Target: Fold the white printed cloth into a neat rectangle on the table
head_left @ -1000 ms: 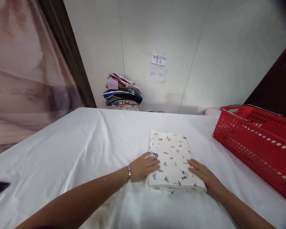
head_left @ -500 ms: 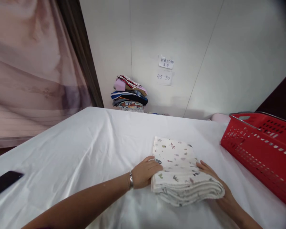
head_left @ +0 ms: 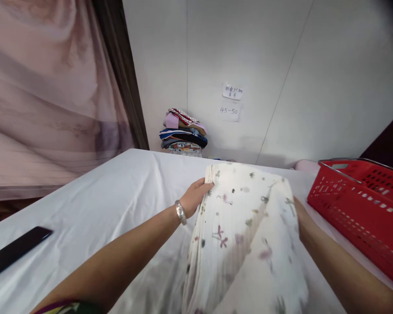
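Observation:
A white printed cloth [head_left: 236, 209] with small plant and bird motifs hangs in layers between my hands, raised off the table at its far end. My left hand [head_left: 195, 198], a silver bangle on the wrist, is closed on the cloth's upper left edge, thumb on top. At the right edge, my right hand [head_left: 300, 217] grips the cloth from behind, and its fingers are mostly hidden by the fabric. The cloth's near end drops toward me and runs out of view at the bottom.
A white sheet [head_left: 140, 192] covers the table. On the right stands a red plastic basket [head_left: 353, 213] with metal handles. A dark phone [head_left: 18, 248] lies at the left. Beyond the far edge are stacked folded fabrics [head_left: 183, 133]; a pink curtain [head_left: 52, 109] hangs at left.
The cloth was a folded bundle lying on the table with my hands resting at its sides. Now both hands have lifted it forward, and its layers hang loose toward me.

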`<action>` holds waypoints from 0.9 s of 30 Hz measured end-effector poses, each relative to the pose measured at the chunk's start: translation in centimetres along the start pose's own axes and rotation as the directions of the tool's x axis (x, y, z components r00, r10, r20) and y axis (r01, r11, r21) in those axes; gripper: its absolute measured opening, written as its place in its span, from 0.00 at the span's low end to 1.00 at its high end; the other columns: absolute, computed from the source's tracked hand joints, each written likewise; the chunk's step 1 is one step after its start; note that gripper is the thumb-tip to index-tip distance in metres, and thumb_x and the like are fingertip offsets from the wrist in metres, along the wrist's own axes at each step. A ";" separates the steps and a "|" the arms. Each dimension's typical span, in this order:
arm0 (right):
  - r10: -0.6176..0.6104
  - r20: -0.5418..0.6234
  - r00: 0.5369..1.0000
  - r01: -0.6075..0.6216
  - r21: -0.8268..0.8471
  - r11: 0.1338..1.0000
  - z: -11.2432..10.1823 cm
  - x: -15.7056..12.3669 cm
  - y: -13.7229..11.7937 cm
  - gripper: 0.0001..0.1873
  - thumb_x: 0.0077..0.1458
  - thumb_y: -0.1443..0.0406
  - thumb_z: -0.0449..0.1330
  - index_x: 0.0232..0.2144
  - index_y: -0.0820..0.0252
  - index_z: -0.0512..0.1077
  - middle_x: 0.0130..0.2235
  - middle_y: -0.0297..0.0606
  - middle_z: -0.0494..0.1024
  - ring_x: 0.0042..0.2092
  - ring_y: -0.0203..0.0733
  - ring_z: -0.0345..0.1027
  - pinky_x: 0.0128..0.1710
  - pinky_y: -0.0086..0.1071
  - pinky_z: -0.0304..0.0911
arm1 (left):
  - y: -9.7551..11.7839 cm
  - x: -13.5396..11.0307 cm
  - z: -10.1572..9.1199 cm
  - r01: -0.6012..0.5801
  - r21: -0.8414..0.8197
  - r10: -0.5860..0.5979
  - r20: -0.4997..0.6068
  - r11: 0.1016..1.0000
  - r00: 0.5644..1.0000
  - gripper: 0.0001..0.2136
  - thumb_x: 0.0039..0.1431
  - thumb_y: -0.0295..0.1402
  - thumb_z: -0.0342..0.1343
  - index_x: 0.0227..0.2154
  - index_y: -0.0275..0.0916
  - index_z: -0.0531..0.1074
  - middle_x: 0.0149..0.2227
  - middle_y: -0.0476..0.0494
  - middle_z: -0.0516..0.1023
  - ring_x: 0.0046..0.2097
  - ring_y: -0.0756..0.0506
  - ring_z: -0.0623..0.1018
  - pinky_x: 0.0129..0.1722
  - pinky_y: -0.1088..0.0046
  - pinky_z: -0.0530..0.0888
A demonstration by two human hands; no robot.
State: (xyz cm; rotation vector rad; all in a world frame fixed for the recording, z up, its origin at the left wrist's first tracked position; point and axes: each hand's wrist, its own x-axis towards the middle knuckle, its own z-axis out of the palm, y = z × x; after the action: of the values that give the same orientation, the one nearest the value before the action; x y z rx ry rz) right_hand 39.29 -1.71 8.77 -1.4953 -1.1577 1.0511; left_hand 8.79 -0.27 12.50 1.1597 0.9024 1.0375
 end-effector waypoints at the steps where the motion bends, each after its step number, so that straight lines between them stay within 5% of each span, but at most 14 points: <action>1: 0.053 0.054 0.997 -0.054 0.015 0.998 1.4 0.9 0.1 0.16 0.44 0.57 0.57 0.35 0.61 0.72 0.30 0.41 0.78 0.30 0.47 0.72 0.27 0.35 0.68 | -1.4 0.9 -0.6 0.144 0.021 -0.142 -0.077 0.989 0.987 0.15 0.49 0.39 0.56 0.37 0.35 0.69 0.29 0.46 0.75 0.29 0.49 0.73 0.29 0.75 0.70; 2: 0.116 0.105 0.988 -0.117 0.000 0.993 2.8 1.8 0.5 0.16 0.44 0.58 0.58 0.35 0.61 0.72 0.29 0.41 0.78 0.29 0.46 0.72 0.27 0.34 0.67 | -3.0 1.6 -1.2 0.305 0.064 -0.290 -0.178 0.950 0.940 0.15 0.48 0.41 0.56 0.34 0.34 0.69 0.26 0.47 0.73 0.26 0.49 0.72 0.26 0.76 0.69; 4: 0.230 0.151 0.962 -0.222 -0.064 0.973 5.0 3.3 1.9 0.17 0.43 0.59 0.59 0.35 0.63 0.72 0.26 0.41 0.78 0.28 0.45 0.71 0.26 0.34 0.67 | -5.9 2.7 -2.2 0.413 0.089 -0.383 -0.240 0.906 0.892 0.14 0.49 0.41 0.56 0.31 0.32 0.69 0.22 0.46 0.72 0.24 0.49 0.71 0.23 0.75 0.68; 9: 0.264 0.122 0.957 -0.242 -0.167 0.956 6.6 5.1 5.4 0.23 0.40 0.60 0.61 0.40 0.65 0.70 0.30 0.44 0.79 0.31 0.47 0.72 0.29 0.35 0.67 | -9.5 3.2 -3.6 0.427 0.162 -0.377 -0.266 0.890 0.887 0.18 0.47 0.37 0.59 0.41 0.35 0.67 0.34 0.42 0.75 0.34 0.46 0.75 0.32 0.73 0.71; 12: 0.171 0.106 0.980 -0.144 -0.223 0.964 5.9 5.8 6.1 0.32 0.38 0.62 0.62 0.50 0.59 0.65 0.43 0.41 0.76 0.43 0.47 0.70 0.40 0.34 0.65 | -9.8 2.9 -3.6 0.289 0.473 -0.163 -0.289 0.832 0.943 0.25 0.46 0.33 0.60 0.49 0.37 0.63 0.45 0.38 0.72 0.46 0.43 0.72 0.43 0.69 0.69; 15: -0.035 0.119 0.992 0.080 -0.399 0.913 5.0 6.9 6.4 0.46 0.38 0.63 0.63 0.60 0.54 0.50 0.56 0.41 0.64 0.55 0.48 0.59 0.52 0.38 0.57 | -9.7 1.6 -2.6 -0.006 0.841 0.225 -0.138 0.541 0.965 0.24 0.50 0.36 0.56 0.51 0.37 0.62 0.54 0.37 0.65 0.56 0.41 0.64 0.54 0.63 0.61; 17: -0.195 0.204 0.959 0.274 -0.509 0.816 4.4 7.7 6.5 0.48 0.40 0.63 0.62 0.62 0.55 0.44 0.61 0.42 0.54 0.60 0.49 0.49 0.57 0.41 0.49 | -9.5 -0.1 -1.2 -0.169 0.899 0.339 0.024 0.404 0.940 0.22 0.54 0.39 0.52 0.51 0.38 0.62 0.54 0.38 0.64 0.57 0.41 0.61 0.55 0.61 0.59; 22: -0.305 0.427 0.851 0.510 -0.536 0.673 3.9 9.2 6.0 0.34 0.46 0.61 0.58 0.57 0.51 0.57 0.63 0.36 0.48 0.63 0.46 0.37 0.60 0.43 0.40 | -9.1 -4.4 2.2 -0.391 0.873 0.227 0.334 0.292 0.915 0.35 0.43 0.50 0.59 0.54 0.41 0.59 0.54 0.39 0.64 0.53 0.37 0.64 0.53 0.55 0.61; 27: -0.311 0.462 0.831 0.527 -0.472 0.707 4.9 10.4 4.9 0.21 0.45 0.66 0.56 0.44 0.51 0.71 0.58 0.33 0.60 0.63 0.44 0.41 0.60 0.42 0.42 | -9.7 -4.4 2.6 -0.319 0.918 0.121 0.298 0.237 0.947 0.28 0.47 0.33 0.55 0.54 0.38 0.58 0.51 0.39 0.66 0.50 0.39 0.67 0.48 0.59 0.65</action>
State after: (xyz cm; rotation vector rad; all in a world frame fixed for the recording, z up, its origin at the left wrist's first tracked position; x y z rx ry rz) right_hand 37.36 8.79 2.20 -1.3891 -2.1268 0.6634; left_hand 11.58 -5.96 3.59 2.4722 1.3108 0.4678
